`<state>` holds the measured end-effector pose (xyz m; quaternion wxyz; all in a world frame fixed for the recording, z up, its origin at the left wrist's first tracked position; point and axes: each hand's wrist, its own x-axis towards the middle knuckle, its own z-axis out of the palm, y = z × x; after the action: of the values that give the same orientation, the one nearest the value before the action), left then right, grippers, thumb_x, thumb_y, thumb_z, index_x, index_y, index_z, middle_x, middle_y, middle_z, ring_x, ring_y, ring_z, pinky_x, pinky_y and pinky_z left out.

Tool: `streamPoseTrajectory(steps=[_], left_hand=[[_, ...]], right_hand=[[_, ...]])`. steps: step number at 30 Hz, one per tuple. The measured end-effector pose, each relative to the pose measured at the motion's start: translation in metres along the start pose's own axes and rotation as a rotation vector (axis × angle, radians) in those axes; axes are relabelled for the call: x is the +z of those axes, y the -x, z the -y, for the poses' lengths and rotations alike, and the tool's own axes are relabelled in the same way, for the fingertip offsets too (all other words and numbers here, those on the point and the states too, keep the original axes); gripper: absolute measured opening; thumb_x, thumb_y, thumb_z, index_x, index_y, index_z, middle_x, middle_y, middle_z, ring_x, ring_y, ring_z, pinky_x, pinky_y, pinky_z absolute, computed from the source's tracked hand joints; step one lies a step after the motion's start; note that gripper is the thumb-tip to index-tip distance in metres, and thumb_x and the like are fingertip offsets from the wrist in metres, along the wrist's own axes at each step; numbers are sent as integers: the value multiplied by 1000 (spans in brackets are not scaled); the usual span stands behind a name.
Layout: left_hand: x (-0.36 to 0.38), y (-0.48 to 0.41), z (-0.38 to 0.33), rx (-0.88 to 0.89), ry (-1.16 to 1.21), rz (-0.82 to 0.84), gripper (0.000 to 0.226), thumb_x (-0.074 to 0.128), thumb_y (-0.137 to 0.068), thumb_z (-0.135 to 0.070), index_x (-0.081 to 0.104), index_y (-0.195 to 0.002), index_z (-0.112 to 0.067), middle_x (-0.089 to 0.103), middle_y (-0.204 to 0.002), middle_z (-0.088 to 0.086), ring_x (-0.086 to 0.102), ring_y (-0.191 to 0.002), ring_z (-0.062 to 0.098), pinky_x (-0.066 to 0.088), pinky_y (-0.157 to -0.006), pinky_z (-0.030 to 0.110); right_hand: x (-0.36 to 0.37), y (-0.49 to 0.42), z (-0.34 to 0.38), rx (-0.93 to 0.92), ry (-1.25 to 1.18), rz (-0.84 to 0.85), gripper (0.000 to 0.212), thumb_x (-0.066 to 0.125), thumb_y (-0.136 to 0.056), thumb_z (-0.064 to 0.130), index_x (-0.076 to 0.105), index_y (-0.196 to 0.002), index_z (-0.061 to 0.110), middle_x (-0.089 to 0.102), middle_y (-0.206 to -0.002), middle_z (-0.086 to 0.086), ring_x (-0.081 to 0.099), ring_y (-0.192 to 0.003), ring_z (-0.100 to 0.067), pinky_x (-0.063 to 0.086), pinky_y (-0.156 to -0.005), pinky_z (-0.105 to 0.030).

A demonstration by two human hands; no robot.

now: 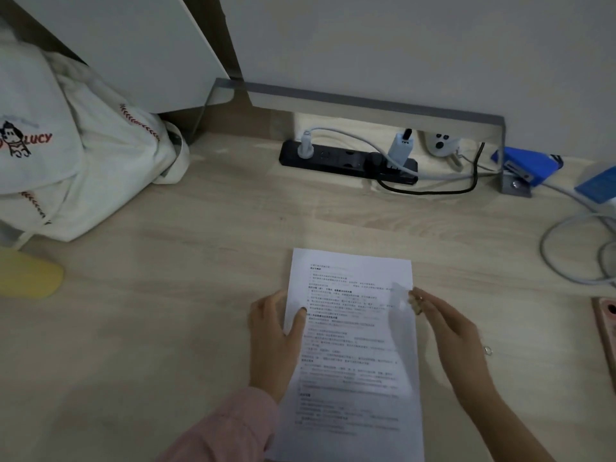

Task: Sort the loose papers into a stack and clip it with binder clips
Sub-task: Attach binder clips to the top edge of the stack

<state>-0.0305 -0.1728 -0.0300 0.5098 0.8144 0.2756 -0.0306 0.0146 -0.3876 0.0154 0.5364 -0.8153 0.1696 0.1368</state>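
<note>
Papers [353,361] gripped by left hand [273,341], right hand [456,338] at opposite edge

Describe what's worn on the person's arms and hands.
The left hand comes out of a pink sleeve that reaches the wrist, and its thumbnail is painted dark. The right hand has no sleeve in view; its forearm is bare, with a thin silver ring on one finger.

Papers [353,361] on desk [200,295], pwr strip [333,160] behind.
</note>
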Motion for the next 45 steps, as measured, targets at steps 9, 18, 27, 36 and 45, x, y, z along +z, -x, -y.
streamPoseTrajectory(steps=[9, 18, 27, 36, 45], left_hand=[[-10, -11, -42, 20, 333, 451, 23, 44, -96, -26, 63, -86, -19, 67, -69, -8, 64, -68, 1, 49, -64, 17], [-14, -37, -37, 231, 73, 473, 26, 48, -94, -29, 55, -70, -36, 63, -66, -14, 58, -67, -1, 45, -66, 19], [-7, -60, -31, 299, -72, 445, 17, 49, -93, -33, 60, -82, -27, 62, -77, -11, 59, -75, 9, 43, -65, 20], [-11, -70, -16, 170, -160, 122, 30, 56, -89, -22, 50, -119, -20, 38, -115, -13, 38, -108, 1, 32, -82, 12], [-12, -85, -12, -273, 184, 277, 20, 55, -85, -14, 59, -104, -10, 63, -104, -1, 60, -99, 14, 49, -91, 36]], right_hand=[[78, 24, 43, 20, -291, 328, 26, 53, -87, 33, 72, -103, 25, 74, -100, 9, 64, -96, 2, 44, -82, -17], [61, -19, 47, 123, -174, 426, 23, 59, -87, 25, 69, -102, 12, 74, -87, -4, 70, -84, -17, 56, -82, -30], [64, -49, 40, 183, -153, 575, 30, 60, -83, 33, 71, -101, 12, 71, -105, -8, 67, -100, -17, 53, -90, -31], [72, -62, 25, 226, -162, 519, 27, 59, -84, 29, 72, -98, 10, 74, -97, -7, 69, -93, -16, 53, -87, -21], [77, -70, 13, 254, -134, 501, 26, 61, -85, 30, 72, -99, 11, 73, -96, -8, 68, -95, -18, 52, -92, -28]])
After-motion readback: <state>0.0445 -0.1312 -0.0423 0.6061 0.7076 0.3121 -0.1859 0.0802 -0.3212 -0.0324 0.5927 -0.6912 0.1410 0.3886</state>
